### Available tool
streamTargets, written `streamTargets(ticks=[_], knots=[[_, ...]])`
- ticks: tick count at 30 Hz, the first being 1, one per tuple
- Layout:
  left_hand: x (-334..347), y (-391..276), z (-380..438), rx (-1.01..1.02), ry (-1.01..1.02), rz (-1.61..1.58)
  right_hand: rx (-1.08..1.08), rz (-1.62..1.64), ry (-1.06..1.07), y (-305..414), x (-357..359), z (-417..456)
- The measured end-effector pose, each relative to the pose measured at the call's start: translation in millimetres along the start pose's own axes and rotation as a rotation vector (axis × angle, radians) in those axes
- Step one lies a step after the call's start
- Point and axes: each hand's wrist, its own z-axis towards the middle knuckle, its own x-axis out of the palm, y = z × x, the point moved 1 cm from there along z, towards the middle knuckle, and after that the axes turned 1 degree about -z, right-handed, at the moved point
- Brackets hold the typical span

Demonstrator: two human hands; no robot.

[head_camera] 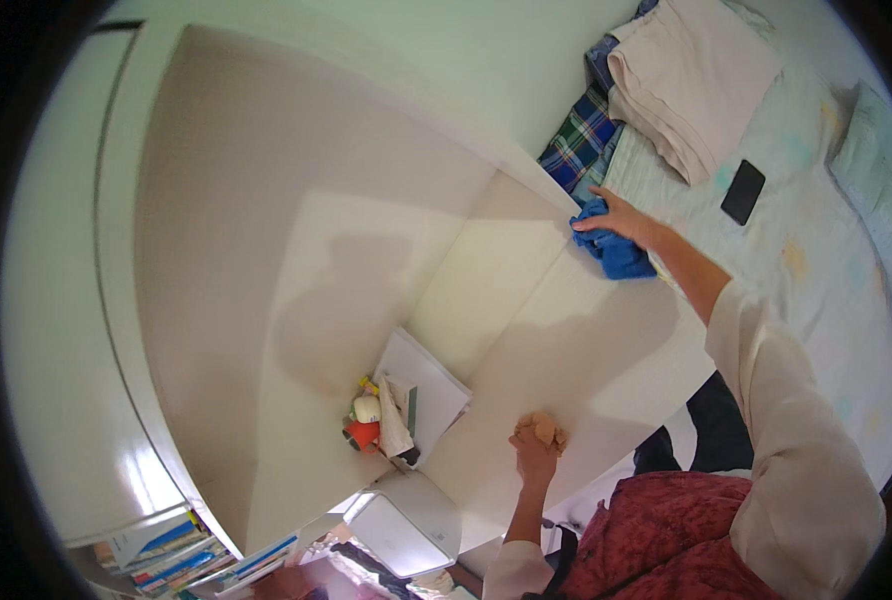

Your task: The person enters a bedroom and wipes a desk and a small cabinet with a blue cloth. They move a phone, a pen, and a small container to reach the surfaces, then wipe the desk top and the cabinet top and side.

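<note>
A crumpled orange-brown cloth point(542, 427) lies bunched under my left hand point(536, 452), pressed against the pale desk surface point(558, 360). Further up and to the right, my right hand point(624, 217) grips a blue cloth point(617, 253) at the desk's edge, beside the bed. Part of the blue cloth hangs below my fingers. Both forearms are in view, with light sleeves above the elbows.
White papers point(423, 375) lie in the desk corner with an orange-red cup point(361, 435) and small items. A silver laptop-like device point(401, 532) is near the bottom. Folded fabric point(693, 82) and a black phone point(743, 192) rest on the bed. Books point(172, 559) fill a shelf lower left.
</note>
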Motion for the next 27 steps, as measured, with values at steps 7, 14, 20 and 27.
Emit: streamTargets(ticks=[7,14,20,27], knots=[[-1.0,-2.0,2.0,-0.015,-0.016,-0.048,0.286,0.103,0.179,-11.6,-21.8,6.6],[4.5,8.1,0.3,-0.002,-0.027,0.04,0.299,0.283,0.243,-59.8,-24.2,-14.2],[8.9,14.1,3.7,-0.008,-0.04,-0.036,0.323,0.247,0.25,-73.7,-54.9,-117.2],[20.5,26.2,11.8,0.037,-0.057,-0.066,0.542,-0.174,0.042,-128.5,-87.5,-223.8]])
